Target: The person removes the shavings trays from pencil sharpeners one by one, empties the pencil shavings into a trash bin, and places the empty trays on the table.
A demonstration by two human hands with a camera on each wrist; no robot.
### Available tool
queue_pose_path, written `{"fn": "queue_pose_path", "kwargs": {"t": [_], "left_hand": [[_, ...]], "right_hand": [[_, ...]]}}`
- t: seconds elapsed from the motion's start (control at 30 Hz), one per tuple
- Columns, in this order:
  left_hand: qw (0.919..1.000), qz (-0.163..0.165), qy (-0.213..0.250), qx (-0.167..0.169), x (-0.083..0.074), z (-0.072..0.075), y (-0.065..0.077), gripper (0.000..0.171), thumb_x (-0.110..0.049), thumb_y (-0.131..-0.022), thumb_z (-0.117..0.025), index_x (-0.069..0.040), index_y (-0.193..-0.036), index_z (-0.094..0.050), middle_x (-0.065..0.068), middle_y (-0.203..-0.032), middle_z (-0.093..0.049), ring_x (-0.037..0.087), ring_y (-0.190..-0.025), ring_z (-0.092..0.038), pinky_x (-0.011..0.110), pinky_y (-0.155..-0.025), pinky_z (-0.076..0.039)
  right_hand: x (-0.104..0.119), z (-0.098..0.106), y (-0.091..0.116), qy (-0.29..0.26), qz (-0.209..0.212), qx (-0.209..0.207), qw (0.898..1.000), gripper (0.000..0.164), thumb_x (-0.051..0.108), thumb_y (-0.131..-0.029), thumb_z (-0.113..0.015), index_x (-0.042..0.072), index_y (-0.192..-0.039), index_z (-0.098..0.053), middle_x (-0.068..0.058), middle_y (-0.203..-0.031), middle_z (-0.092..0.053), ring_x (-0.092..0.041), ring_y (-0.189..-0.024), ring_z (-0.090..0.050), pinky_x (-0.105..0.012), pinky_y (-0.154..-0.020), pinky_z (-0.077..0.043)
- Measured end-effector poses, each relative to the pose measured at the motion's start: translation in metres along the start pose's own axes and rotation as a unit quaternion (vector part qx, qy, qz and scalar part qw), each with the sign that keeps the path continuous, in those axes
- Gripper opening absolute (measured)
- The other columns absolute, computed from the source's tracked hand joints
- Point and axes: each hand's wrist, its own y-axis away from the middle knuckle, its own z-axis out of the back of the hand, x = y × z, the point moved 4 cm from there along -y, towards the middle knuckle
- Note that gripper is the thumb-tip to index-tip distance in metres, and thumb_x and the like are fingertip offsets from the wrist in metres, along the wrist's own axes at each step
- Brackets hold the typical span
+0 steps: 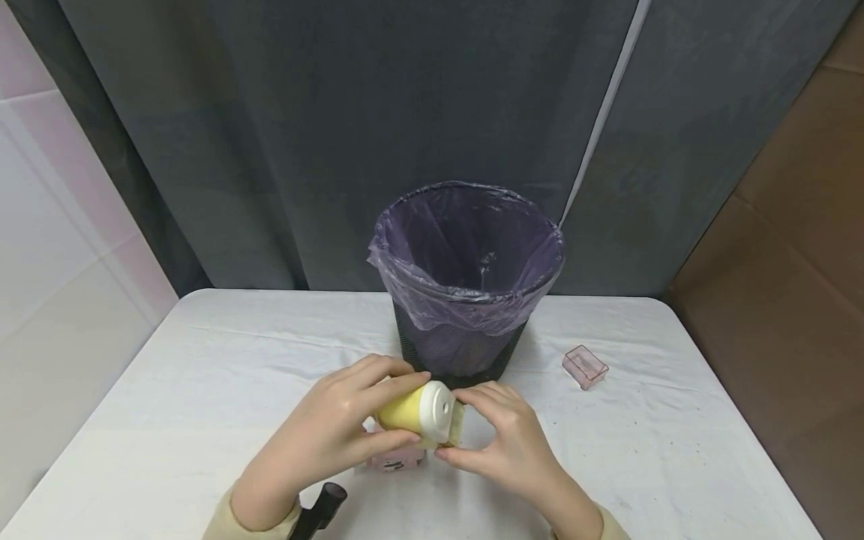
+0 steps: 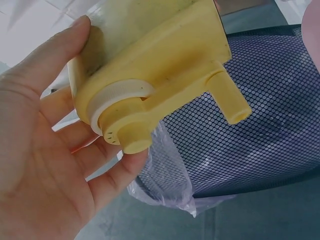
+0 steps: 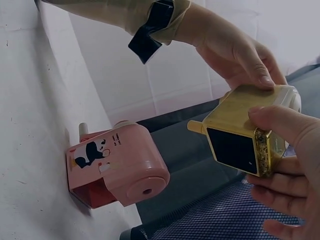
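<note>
Over the table, my left hand (image 1: 331, 427) grips a yellow hand-crank pencil sharpener (image 1: 403, 414) round its body, its white front turned toward the right. In the left wrist view, the crank handle (image 2: 231, 100) sticks out from its back. My right hand (image 1: 506, 439) pinches the see-through shavings drawer (image 1: 456, 424) at the sharpener's base between thumb and fingers. Dark shavings show inside that drawer in the right wrist view. Below and behind the left hand stands a pink pencil sharpener (image 3: 132, 160) with a panda picture, its drawer slot hollow; the head view shows only part of it.
A black mesh waste bin (image 1: 466, 349) with a purple bag liner (image 1: 432, 300) stands just beyond the hands. To its right, a see-through pink drawer (image 1: 586, 367) lies on the white-covered table (image 1: 675, 450). Small specks dot the cloth at the right. A grey curtain (image 1: 324, 150) hangs behind.
</note>
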Motion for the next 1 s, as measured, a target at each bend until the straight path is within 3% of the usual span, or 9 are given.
{"fn": "queue_pose_path", "kwargs": {"t": [0.27,0.5,0.73,1.0], "left_hand": [[0.9997,-0.001,0.022,-0.011,0.000,-0.001,-0.001,0.058,-0.038,-0.072,-0.073,-0.011,-0.121,-0.056,-0.001,-0.113,-0.054,0.014,-0.099,-0.052,0.030,-0.081,-0.044],[0.9992,0.027,0.028,0.012,0.007,-0.006,0.001,0.073,-0.048,-0.067,-0.073,-0.013,-0.127,-0.050,-0.004,-0.116,-0.053,0.014,-0.105,-0.050,0.035,-0.087,-0.041],[0.9974,0.047,0.041,0.036,0.013,-0.010,0.004,0.073,-0.048,-0.065,-0.075,-0.014,-0.125,-0.052,-0.005,-0.109,-0.060,0.010,-0.095,-0.057,0.033,-0.079,-0.046],[0.9969,0.045,0.058,0.027,0.014,-0.011,0.005,0.063,-0.037,-0.063,-0.080,-0.017,-0.118,-0.057,-0.011,-0.103,-0.061,0.005,-0.080,-0.057,0.028,-0.067,-0.046]], "right_hand": [[0.001,0.005,0.000,0.010,0.012,-0.017,1.000,0.050,0.034,-0.061,-0.081,0.008,-0.101,-0.064,0.002,-0.094,-0.063,-0.014,-0.088,-0.057,-0.034,-0.083,-0.043],[0.003,0.009,0.000,0.006,0.017,-0.024,1.000,0.051,0.035,-0.062,-0.081,0.007,-0.101,-0.064,0.001,-0.093,-0.064,-0.015,-0.087,-0.057,-0.034,-0.083,-0.043],[0.005,0.013,-0.001,0.000,0.022,-0.036,0.999,0.052,0.035,-0.061,-0.081,0.007,-0.101,-0.065,0.001,-0.093,-0.064,-0.016,-0.087,-0.057,-0.033,-0.083,-0.042],[0.007,0.013,-0.002,0.005,0.038,-0.031,0.999,0.053,0.035,-0.061,-0.081,0.007,-0.103,-0.064,0.002,-0.096,-0.064,-0.014,-0.089,-0.057,-0.032,-0.083,-0.041]]}}
